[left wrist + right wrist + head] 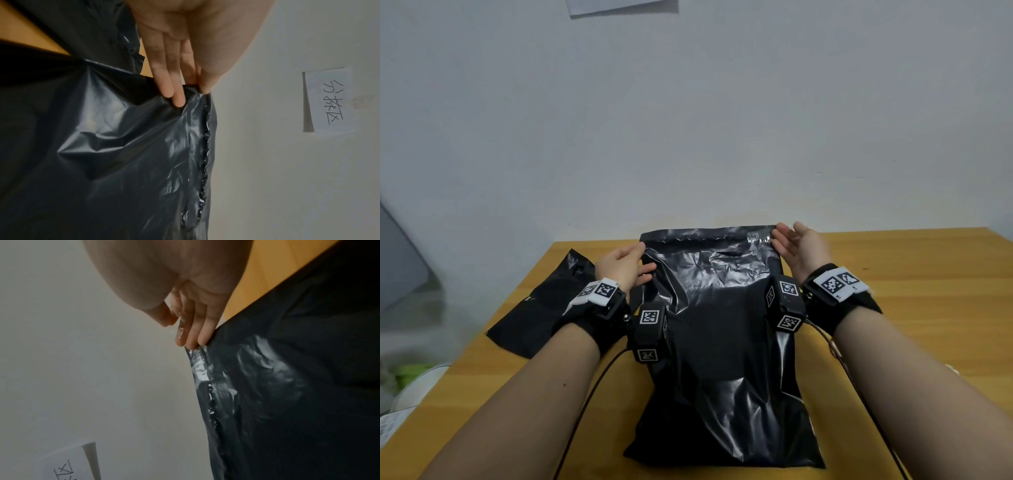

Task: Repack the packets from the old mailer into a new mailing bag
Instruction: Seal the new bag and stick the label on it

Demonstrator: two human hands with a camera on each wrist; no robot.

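Note:
A full black mailing bag (719, 342) lies lengthwise on the wooden table (911, 308), its flap end toward the wall. My left hand (645, 260) pinches the flap's left corner between thumb and straight fingers (176, 97); the bag (102, 146) creases there. At the right corner of the bag (287, 386), my right hand (786, 231) holds a clear film strip (180, 332) between thumb and fingers. More clear film (756, 236) lies along the flap. The flat, empty-looking old black mailer (544, 301) lies under my left wrist. No packets show.
The table's far edge meets a pale wall bearing a handwritten paper note (327, 102). A grey object (400, 267) and white and green items (414, 383) sit off the table's left edge. Bare wood shows right of the bag.

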